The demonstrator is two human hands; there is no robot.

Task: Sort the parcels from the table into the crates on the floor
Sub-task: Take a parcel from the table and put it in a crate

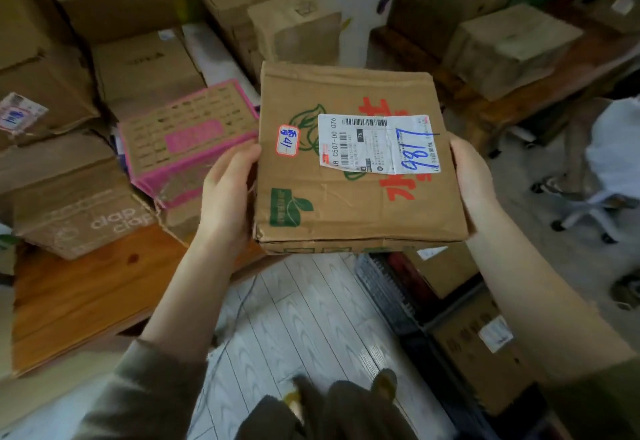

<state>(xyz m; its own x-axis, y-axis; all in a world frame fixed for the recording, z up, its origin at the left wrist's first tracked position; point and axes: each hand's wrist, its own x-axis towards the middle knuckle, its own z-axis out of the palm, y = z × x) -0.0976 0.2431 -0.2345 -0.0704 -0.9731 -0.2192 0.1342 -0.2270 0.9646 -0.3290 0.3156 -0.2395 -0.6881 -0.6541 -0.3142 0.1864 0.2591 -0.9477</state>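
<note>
I hold a flat brown cardboard parcel [353,204] in the air in front of me, its top face towards the camera. It bears a white shipping label with "9817" in blue pen and a small red-edged sticker. My left hand [227,190] grips its left edge and my right hand [472,176] grips its right edge. Below the parcel, on the floor at the right, stand dark crates [388,287] with cardboard boxes inside. The wooden table [79,294] at the left carries several more parcels, among them a pink-printed box [187,138] and a "clap" box [79,211].
More cardboard boxes are stacked on the floor behind the table and on a low wooden bench [540,93] at the back right. A white swivel chair [602,176] stands at the right. Pale plank floor [304,329] lies between the table and the crates.
</note>
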